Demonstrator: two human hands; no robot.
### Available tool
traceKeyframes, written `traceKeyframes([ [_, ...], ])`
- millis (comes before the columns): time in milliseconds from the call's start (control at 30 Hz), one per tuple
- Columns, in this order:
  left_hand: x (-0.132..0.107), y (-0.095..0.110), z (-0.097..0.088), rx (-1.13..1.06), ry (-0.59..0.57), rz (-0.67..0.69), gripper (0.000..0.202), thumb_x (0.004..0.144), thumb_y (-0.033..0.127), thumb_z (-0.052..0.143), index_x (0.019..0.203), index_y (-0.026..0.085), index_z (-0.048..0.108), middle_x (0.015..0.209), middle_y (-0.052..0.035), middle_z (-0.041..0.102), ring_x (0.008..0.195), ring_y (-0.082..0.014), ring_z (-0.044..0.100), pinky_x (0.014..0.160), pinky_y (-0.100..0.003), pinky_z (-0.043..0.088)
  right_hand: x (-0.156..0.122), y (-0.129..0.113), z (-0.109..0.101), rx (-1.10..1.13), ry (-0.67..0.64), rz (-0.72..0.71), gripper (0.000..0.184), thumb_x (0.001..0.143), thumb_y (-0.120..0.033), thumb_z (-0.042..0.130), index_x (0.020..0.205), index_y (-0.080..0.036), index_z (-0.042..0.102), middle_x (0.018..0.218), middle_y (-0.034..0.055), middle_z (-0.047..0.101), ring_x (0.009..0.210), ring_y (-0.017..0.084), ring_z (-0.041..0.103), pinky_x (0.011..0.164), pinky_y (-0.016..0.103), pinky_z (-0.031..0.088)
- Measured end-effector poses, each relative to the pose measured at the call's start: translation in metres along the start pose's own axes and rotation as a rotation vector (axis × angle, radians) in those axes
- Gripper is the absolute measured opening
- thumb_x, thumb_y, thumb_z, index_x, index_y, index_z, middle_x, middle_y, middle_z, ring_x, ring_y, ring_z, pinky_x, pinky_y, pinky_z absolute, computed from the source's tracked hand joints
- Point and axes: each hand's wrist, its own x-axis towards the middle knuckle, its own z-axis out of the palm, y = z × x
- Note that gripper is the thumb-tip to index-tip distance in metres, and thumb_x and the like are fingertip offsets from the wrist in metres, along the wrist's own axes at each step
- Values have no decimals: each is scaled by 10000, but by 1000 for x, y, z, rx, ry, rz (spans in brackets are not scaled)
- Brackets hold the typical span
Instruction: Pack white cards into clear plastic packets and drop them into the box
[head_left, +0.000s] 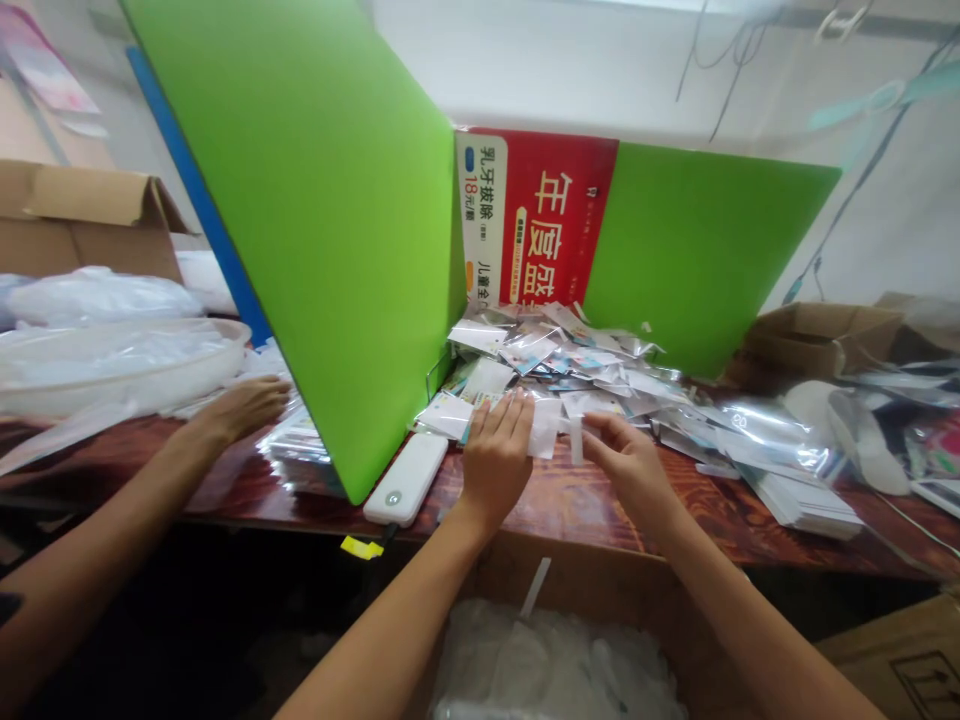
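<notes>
My left hand (496, 455) lies with its fingers stretched out, pressing on a small white packet (543, 428) at the near edge of the pile. Just to its right, my right hand (630, 465) pinches a narrow white strip (577, 440) between thumb and fingers. Beyond both hands spreads a loose heap of clear-wrapped card packets (585, 352). Below, an open cardboard box (592, 565) holds many clear plastic pieces (555, 665), and another white strip (535, 588) sticks up out of it.
Green boards (315, 220) stand around the heap, with a red printed panel (555, 215) between them. A white power bank (407, 478) lies left. Stacked cards (799, 500) sit right. Beyond the left board, another person's hand (251, 405) is near a white basin (127, 385).
</notes>
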Motion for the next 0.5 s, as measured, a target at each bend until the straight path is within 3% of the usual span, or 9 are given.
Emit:
traceKeyframes([
  [133, 0, 4, -4, -21, -18, 72, 426, 870, 80, 413, 1275, 83, 545, 1279, -142, 610, 1225, -232, 540, 1060, -421, 406, -3, -2, 9, -201, 100, -185, 307, 636, -403, 804, 758, -192, 618, 670, -20, 588, 606, 122, 495, 544, 236, 398],
  [233, -1, 3, -9, -30, -14, 122, 411, 886, 81, 402, 1271, 63, 546, 1267, -147, 618, 1219, -219, 545, 1045, -371, 425, -1, -5, 12, -258, 43, -159, 321, 651, -440, 775, 814, -187, 662, 699, -2, 610, 626, 140, 509, 561, 258, 407],
  [400, -7, -6, -21, 15, -59, 6, 405, 885, 100, 405, 1260, 53, 551, 1276, -159, 608, 1213, -236, 548, 1026, -388, 448, 6, -8, 18, -283, -228, -86, 350, 666, -501, 729, 810, -184, 691, 734, 23, 638, 715, 189, 556, 644, 312, 440],
  [500, -8, -4, -25, 26, -98, 47, 409, 886, 89, 390, 1259, 74, 558, 1284, -145, 606, 1245, -226, 519, 1054, -393, 425, 4, -3, 24, -248, -125, -99, 314, 658, -469, 755, 731, -191, 627, 632, -9, 567, 601, 145, 485, 562, 281, 400],
])
